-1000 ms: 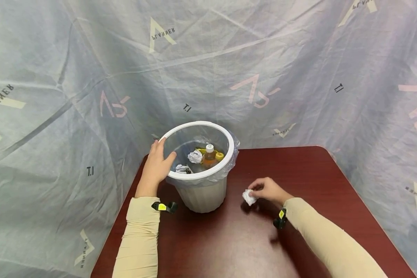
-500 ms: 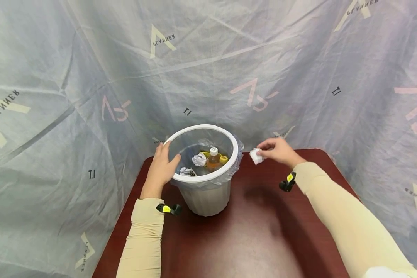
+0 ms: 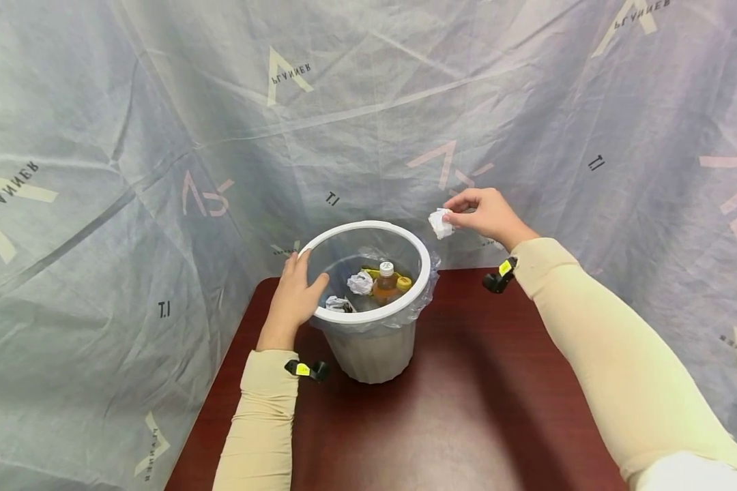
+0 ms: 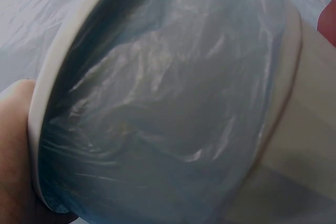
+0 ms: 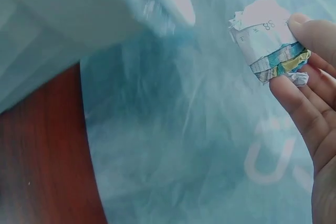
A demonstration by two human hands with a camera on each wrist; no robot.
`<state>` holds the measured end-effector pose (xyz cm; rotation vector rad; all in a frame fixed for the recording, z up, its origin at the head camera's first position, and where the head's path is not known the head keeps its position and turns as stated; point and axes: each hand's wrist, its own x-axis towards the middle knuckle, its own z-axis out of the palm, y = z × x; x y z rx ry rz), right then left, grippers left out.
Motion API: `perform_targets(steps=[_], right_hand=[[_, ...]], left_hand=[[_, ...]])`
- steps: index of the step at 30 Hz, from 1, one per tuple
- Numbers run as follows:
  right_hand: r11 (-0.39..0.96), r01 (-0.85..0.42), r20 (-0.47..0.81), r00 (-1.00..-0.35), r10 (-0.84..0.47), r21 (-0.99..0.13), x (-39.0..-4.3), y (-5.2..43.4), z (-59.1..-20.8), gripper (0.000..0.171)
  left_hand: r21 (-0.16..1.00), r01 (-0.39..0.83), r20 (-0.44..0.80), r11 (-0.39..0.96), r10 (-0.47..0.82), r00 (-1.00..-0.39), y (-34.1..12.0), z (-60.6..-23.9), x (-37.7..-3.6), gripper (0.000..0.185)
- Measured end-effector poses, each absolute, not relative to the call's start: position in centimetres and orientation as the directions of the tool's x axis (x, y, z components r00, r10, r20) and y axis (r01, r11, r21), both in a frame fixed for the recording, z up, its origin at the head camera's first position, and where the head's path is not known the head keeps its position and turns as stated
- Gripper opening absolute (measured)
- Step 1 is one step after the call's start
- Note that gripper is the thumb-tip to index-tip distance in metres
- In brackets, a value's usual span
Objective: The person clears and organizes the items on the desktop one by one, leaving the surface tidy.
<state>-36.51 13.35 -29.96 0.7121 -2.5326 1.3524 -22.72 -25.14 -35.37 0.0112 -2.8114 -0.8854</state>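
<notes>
In the head view, a light grey trash can (image 3: pixel 368 354) with a white rim (image 3: pixel 426 266) and a clear plastic liner (image 3: pixel 417 310) stands on the table. My left hand (image 3: pixel 291 300) holds the rim at its left side, the thumb over the opening. In the left wrist view, part of that hand (image 4: pixel 14 145) lies against the rim. My right hand (image 3: pixel 485 215) pinches a crumpled piece of paper (image 3: pixel 441 223) in the air, just right of and above the rim. Printed figures and blue and yellow bands show on the paper (image 5: pixel 275 45) in the right wrist view.
Inside the can lie a bottle with a white cap (image 3: pixel 385 283), a yellow-capped item (image 3: pixel 404 281) and crumpled paper (image 3: pixel 360 282). The dark red table (image 3: pixel 454 409) is bordered by hanging grey sheeting (image 3: pixel 368 102) at the back and sides.
My right hand has lifted the crumpled paper from low over the table to above rim height, close to the can. The left hand stays at the rim; the view has shifted slightly.
</notes>
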Motion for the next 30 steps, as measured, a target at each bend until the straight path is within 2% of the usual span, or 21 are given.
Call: perform_targets(steps=[15,21,26,30], right_hand=[[0.425,-0.625,0.406,-0.765,-0.5,-0.655,-35.8,7.5,-29.4,0.023],[0.428,-0.628,0.366,-0.752,-0.548,-0.65,-35.4,6.2,-30.0,0.021],[0.418,-0.617,0.301,-0.737,-0.605,-0.667,-35.1,5.8,-30.5,0.03],[0.435,-0.581,0.262,-0.758,-0.598,-0.688,-34.8,6.4,-30.7,0.044]], left_hand=[[0.577,0.071,0.19,0.813,-0.049,-0.981,-23.3,-35.3,-23.2,0.073],[0.557,0.083,0.207,0.826,-0.041,-0.977,-22.9,-35.4,-23.6,0.072],[0.551,0.078,0.204,0.831,-0.044,-0.978,-22.6,-35.4,-23.7,0.073],[0.553,0.071,0.188,0.83,-0.041,-0.981,-22.2,-35.3,-23.6,0.073]])
